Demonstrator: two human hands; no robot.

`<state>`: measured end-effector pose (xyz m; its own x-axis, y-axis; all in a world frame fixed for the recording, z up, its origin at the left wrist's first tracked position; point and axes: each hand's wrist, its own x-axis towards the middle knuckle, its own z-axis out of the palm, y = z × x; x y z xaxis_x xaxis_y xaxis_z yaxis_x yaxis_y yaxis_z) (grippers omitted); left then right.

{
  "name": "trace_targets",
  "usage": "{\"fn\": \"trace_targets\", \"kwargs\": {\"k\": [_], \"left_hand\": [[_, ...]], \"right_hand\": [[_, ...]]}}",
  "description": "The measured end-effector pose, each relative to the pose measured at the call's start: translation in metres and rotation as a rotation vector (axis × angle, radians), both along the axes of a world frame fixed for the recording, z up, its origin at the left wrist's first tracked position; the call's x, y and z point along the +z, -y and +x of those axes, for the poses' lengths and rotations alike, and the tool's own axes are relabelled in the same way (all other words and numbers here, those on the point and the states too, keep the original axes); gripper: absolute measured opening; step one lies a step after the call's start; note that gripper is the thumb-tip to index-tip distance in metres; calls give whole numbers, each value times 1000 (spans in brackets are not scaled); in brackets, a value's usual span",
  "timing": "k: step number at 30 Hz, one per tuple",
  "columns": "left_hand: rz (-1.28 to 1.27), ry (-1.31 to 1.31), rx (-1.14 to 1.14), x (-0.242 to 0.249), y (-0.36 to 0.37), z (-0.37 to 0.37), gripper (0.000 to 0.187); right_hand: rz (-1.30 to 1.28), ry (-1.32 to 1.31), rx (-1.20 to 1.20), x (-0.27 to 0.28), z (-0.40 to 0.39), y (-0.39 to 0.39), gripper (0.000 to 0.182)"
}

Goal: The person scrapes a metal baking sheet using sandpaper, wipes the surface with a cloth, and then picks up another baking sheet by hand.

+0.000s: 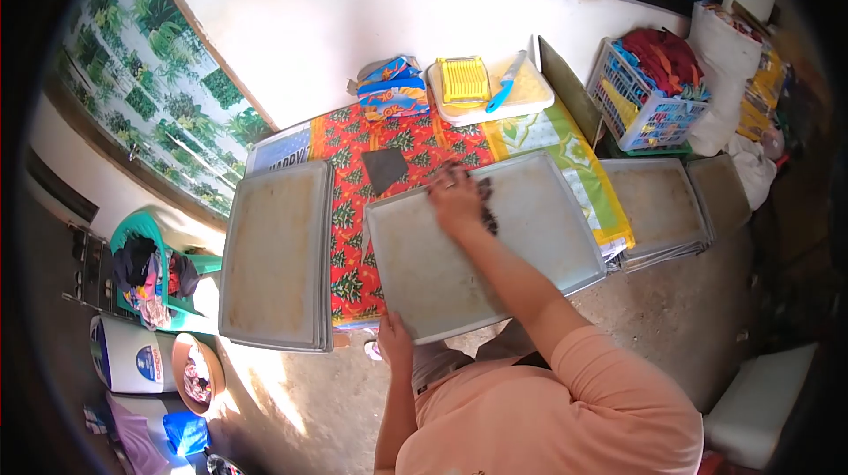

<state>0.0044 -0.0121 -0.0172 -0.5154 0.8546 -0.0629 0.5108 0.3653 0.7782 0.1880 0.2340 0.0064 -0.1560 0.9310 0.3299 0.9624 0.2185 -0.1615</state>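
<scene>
A flat metal baking tray [539, 237] lies at a slant on the table, its front edge reaching past the tabletop. My left hand [395, 343] grips its near left corner, fingers partly under the rim. On the tray's upper part, my right hand [458, 199] presses down around a dark crumpled cloth [488, 210], which shows along the side of the palm. Brownish stains mark the tray's surface. Just behind its far left corner is a dark grey flat piece [384, 170]. A stack of similar trays [274, 254] sits on the left.
A red tree-print tablecloth [349, 219] covers the table. At the back are a blue-orange packet [391, 91], a yellow slatted cutter [464, 79] and a blue-handled knife [506, 85] on a white container [530, 102]. More trays [654, 201] are stacked right, below a laundry basket [649, 113].
</scene>
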Motion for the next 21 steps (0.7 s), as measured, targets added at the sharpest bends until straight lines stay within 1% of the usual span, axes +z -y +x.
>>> {"fn": "trace_targets", "kwargs": {"k": [1,2,3,6,9,11,13,14,17,18,19,21], "left_hand": [[-29,-8,12,1,0,1,38],[-26,-10,24,5,-1,3,38],[-26,-11,37,9,-1,5,38],[-2,-28,70,10,1,10,39],[44,-41,91,3,0,9,38],[61,-38,96,1,1,10,37],[67,-29,93,4,0,11,36],[71,-20,82,3,0,10,36],[86,0,60,-2,1,6,36],[96,5,57,-2,0,5,36],[106,11,52,-3,0,5,37],[127,36,41,-12,-1,0,38]], "right_hand": [[15,28,-81,8,30,-9,40],[91,-14,-185,4,56,-18,40],[122,45,-293,2,82,-26,42],[-35,108,-530,1,150,-37,46],[-112,138,-719,9,178,-20,46],[-146,172,-829,16,181,22,46],[-163,200,-836,16,185,69,47],[-121,216,-822,14,190,96,48],[-74,249,-792,8,218,178,53],[-74,217,-813,11,231,200,55],[-128,208,-840,10,253,217,53],[-325,301,-995,8,302,243,48]]}}
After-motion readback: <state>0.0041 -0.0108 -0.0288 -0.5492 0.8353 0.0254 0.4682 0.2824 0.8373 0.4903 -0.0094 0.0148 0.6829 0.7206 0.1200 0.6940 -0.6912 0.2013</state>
